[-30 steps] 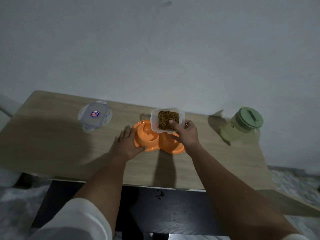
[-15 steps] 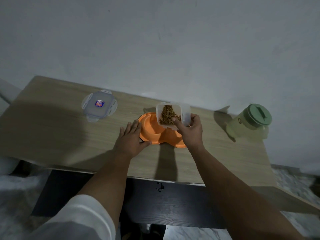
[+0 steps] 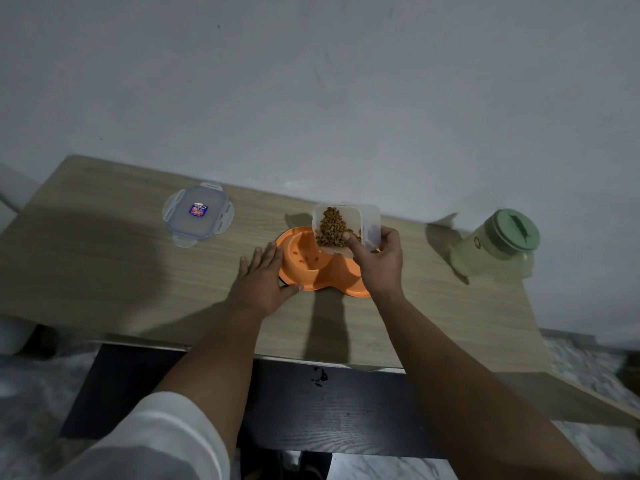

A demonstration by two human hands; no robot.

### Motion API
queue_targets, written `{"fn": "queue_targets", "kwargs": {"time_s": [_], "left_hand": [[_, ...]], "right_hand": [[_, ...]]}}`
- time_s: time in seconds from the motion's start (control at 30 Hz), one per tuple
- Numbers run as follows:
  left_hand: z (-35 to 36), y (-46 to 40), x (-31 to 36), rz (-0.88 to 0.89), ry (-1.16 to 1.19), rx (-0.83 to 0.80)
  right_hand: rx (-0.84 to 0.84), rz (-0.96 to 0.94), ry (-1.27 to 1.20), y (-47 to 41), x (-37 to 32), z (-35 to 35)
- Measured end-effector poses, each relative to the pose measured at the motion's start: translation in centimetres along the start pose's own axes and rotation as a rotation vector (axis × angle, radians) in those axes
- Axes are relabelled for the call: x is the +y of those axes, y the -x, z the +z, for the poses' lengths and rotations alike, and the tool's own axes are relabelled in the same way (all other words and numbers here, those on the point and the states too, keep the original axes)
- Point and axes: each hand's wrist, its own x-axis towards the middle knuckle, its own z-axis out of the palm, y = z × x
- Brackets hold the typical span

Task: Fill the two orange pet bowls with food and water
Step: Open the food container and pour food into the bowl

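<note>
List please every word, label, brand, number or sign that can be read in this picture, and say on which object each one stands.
Nothing can be read in the head view.
Sticker on the clear container lid: blue, red and white, its print too small and blurred to read.
Mark on the side of the green jug: a small dark round sign, too blurred to read.
Orange double pet bowl and clear kibble container: no writing visible.

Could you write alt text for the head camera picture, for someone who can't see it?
The right hand tips a clear tub of kibble over the left bowl of an orange double pet dish on a wooden table, while the left hand rests flat against the dish. The tub's lid lies left; a green jug stands right.
</note>
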Motion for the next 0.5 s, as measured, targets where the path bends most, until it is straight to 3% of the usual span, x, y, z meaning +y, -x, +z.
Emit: {"fn": "queue_targets", "kwargs": {"time_s": [0.5], "left_hand": [[0.1, 0.5, 0.2, -0.019, 0.008, -0.014]], "right_hand": [[0.044, 0.032, 0.035, 1.5, 0.2, 0.3]]}}
